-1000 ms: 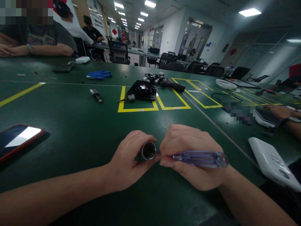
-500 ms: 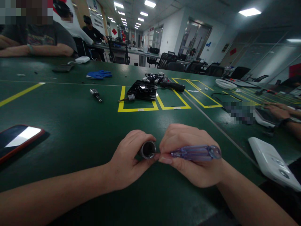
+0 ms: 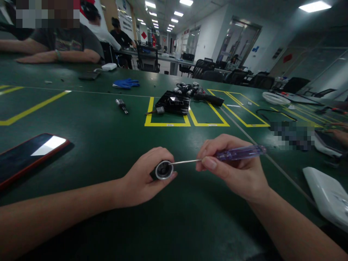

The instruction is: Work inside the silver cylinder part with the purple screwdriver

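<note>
My left hand (image 3: pixel 146 174) is wrapped round a short dark tube with a silver rim (image 3: pixel 164 170). The tube's open end faces me, and dark parts show inside. In my right hand (image 3: pixel 231 170) is a screwdriver (image 3: pixel 239 152) with a clear purple handle, its thin shaft pointing left. The shaft's tip is at the upper right of the tube's rim; I cannot tell how far in it reaches. Farther back on the table lies a small silver-and-black cylindrical part (image 3: pixel 121 106). A similar part with a thin shaft (image 3: pixel 160 110) rests by a black bag (image 3: pixel 174 103).
A phone in a red case (image 3: pixel 35 156) lies at left and a white device (image 3: pixel 326 195) at right. Yellow tape (image 3: pixel 167 125) marks the green table. Blue gloves (image 3: pixel 126 83) and black cabled parts (image 3: pixel 187 88) are farther back. A person (image 3: pixel 67 43) sits across the table.
My right hand has moved up and right, drawing the screwdriver back so more shaft shows. The tube has turned slightly and moved left. The whole view has shifted, with table things appearing farther right.
</note>
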The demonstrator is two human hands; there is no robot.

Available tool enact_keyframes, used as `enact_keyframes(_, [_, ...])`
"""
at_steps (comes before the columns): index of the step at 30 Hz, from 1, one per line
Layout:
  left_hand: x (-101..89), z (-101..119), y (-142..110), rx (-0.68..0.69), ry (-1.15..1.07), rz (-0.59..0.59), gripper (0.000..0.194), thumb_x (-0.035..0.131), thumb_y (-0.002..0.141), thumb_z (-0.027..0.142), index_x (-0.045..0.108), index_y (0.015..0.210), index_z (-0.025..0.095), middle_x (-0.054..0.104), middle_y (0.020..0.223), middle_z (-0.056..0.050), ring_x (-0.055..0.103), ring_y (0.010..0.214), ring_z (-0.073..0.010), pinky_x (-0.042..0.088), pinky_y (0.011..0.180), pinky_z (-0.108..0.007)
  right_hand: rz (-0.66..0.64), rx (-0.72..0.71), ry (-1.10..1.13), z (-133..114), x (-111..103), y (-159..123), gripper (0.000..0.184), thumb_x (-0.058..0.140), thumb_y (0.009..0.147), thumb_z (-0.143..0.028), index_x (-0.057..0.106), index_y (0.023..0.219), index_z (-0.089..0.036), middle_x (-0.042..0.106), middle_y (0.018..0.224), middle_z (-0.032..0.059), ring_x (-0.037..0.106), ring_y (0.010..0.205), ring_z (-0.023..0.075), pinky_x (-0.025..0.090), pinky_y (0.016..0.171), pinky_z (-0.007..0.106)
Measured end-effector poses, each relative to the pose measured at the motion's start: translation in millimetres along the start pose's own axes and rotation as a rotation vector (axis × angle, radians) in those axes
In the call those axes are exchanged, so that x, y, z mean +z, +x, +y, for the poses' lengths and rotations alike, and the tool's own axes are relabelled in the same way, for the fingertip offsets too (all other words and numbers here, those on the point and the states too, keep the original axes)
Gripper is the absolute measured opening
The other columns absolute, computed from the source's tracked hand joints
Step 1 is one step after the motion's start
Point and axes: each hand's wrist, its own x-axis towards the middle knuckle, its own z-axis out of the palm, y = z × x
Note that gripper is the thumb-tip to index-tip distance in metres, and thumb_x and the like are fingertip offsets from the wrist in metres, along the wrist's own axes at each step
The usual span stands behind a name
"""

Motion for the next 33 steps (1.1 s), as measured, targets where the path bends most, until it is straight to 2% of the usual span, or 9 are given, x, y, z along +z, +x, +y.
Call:
enact_keyframes(5, [-16.9,-14.1,-19.5,-0.096,0.132,0.111,0.011,0.062,0.076,0.020,0.051,0.075,0.017,0.056,0.071,0.000,0.054,0.069,-0.0129,0.046,0.067,-0.027,-0.103,0.149,-0.011,11.0,9.2,-4.0,0.004,0.063,0.077,-0.015,0.060,0.079,-0.016,0.062,0.065,-0.0011,0.056,0.057,0.0082,0.042,0.050,0.019])
enact_keyframes(7, [-19.6,-16.5,-22.8,-0.108,0.171,0.149,0.016,0.066,0.074,0.022,0.051,0.070,0.016,0.056,0.069,0.001,0.055,0.069,-0.0130,0.047,0.070,-0.029,-0.159,0.159,-0.042,13.9,14.5,-6.5,0.004,0.062,0.078,-0.015,0.060,0.081,-0.016,0.061,0.063,-0.0014,0.055,0.055,0.0077,0.042,0.048,0.019])
enact_keyframes(14, [-17.7,-14.7,-18.5,-0.061,0.180,0.132,0.019,0.065,0.073,0.024,0.050,0.064,0.017,0.055,0.060,0.002,0.052,0.060,-0.0115,0.047,0.073,-0.031,-0.318,0.065,-0.078,13.7,28.8,-10.1,0.013,0.052,0.083,-0.019,0.062,0.089,-0.013,0.065,0.079,0.0072,0.061,0.075,0.0160,0.049,0.068,0.032])
enact_keyframes(20, [-17.7,-13.8,-18.9,-0.030,0.183,0.118,0.018,0.065,0.073,0.022,0.050,0.064,0.018,0.054,0.059,0.003,0.051,0.058,-0.0112,0.046,0.073,-0.032,-0.285,-0.105,-0.231,18.6,33.2,-13.3,0.017,0.052,0.078,-0.008,0.059,0.093,-0.012,0.064,0.084,0.0083,0.058,0.087,0.0181,0.049,0.078,0.035])
enact_keyframes(25, [-17.7,-14.9,-18.9,0.000,0.181,0.110,0.017,0.065,0.073,0.020,0.050,0.065,0.017,0.054,0.060,0.003,0.052,0.060,-0.0108,0.046,0.075,-0.031,-0.249,-0.128,-0.260,22.5,35.2,-17.5,0.021,0.054,0.072,-0.002,0.052,0.089,-0.014,0.061,0.085,0.0070,0.058,0.084,0.0165,0.049,0.077,0.035])
enact_keyframes(33, [-17.9,-12.7,-17.6,0.008,0.214,0.104,0.017,0.063,0.074,0.022,0.050,0.065,0.017,0.055,0.060,0.002,0.052,0.059,-0.0114,0.046,0.076,-0.032,-0.313,-0.298,-0.540,20.0,40.2,-15.1,0.020,0.054,0.068,-0.003,0.050,0.083,-0.016,0.064,0.078,0.0044,0.059,0.078,0.0161,0.044,0.084,0.039])
